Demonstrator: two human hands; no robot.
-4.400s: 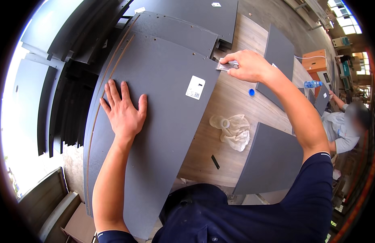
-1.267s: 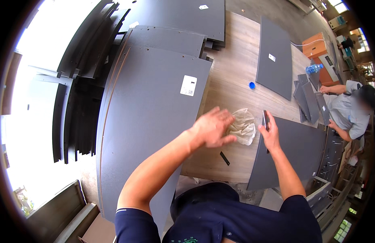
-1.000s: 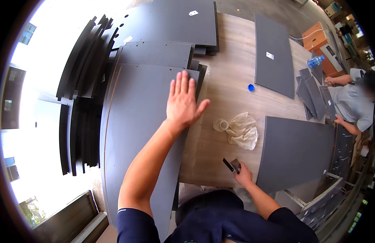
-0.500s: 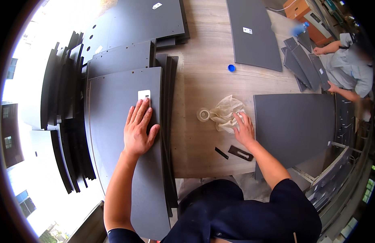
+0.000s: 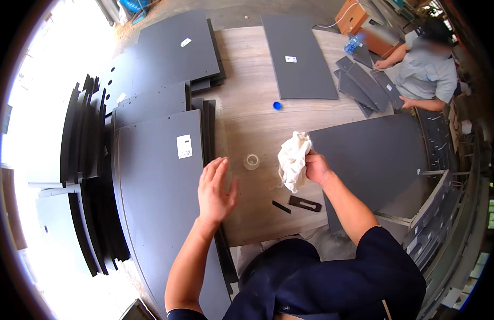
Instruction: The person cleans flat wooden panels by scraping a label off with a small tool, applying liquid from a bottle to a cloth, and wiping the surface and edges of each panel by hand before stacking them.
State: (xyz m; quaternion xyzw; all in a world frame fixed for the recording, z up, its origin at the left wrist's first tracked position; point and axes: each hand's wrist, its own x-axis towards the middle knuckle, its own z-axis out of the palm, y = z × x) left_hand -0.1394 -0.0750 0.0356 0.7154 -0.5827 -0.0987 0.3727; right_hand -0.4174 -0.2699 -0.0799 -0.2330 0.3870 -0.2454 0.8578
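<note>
A crumpled white cloth (image 5: 294, 162) hangs from my right hand (image 5: 316, 168), whose fingers are closed on its right side, above the wooden table. My left hand (image 5: 217, 193) is raised near the right edge of a large dark grey panel (image 5: 156, 181); its fingers are stretched out and nothing is in it. A white label (image 5: 184, 146) sits on that panel, the top one of a stack. Between my hands, a small clear round container (image 5: 251, 161) stands on the table. Closer to me lie a thin black strip (image 5: 281, 206) and a dark slotted piece (image 5: 304, 203).
A blue cap (image 5: 277, 105) lies mid-table. Grey panels rest at the far side (image 5: 300, 58) and right (image 5: 375, 154). More panels (image 5: 172, 48) are stacked far left. At the right, a co-worker (image 5: 425, 69) handles narrow boards (image 5: 362, 85) beside a blue-topped bottle (image 5: 353, 44).
My right hand has picked the cloth up off the table. My left hand has left the labelled panel and moved right. The whole view has shifted.
</note>
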